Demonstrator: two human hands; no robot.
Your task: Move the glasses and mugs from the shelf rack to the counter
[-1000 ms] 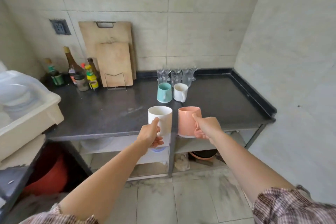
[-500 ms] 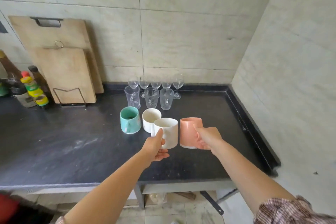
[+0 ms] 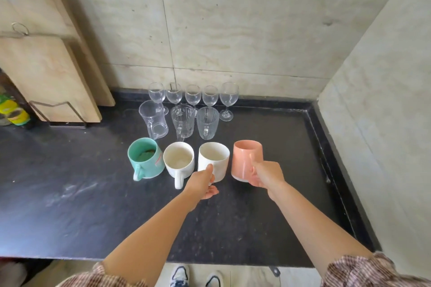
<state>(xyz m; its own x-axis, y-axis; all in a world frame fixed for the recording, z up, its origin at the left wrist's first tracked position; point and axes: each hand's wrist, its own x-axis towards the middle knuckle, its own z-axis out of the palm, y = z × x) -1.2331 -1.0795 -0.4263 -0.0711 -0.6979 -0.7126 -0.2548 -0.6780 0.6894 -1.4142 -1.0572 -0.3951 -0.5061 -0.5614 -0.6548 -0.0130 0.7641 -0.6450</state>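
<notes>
My left hand [image 3: 202, 183] grips a white mug [image 3: 214, 159] by its near side. My right hand [image 3: 263, 173] holds a pink mug [image 3: 246, 158] by its handle. Both mugs are low over the black counter [image 3: 70, 205], in line with a teal mug [image 3: 145, 157] and another white mug [image 3: 179, 161] that stand to their left. I cannot tell whether the held mugs touch the counter. Behind them stand three clear glass mugs [image 3: 183, 121] and a row of several wine glasses [image 3: 193, 96] against the wall. The shelf rack is out of view.
Two wooden cutting boards [image 3: 44, 70] lean on the wall at the left in a wire stand. Yellow-capped bottles [image 3: 11, 112] sit at the far left edge. The counter has a raised black rim [image 3: 331, 163] on the right beside the tiled wall.
I have stepped closer and carried both mugs forward over the counter. They have come down beside the teal and white mugs, extending that row to the right.
</notes>
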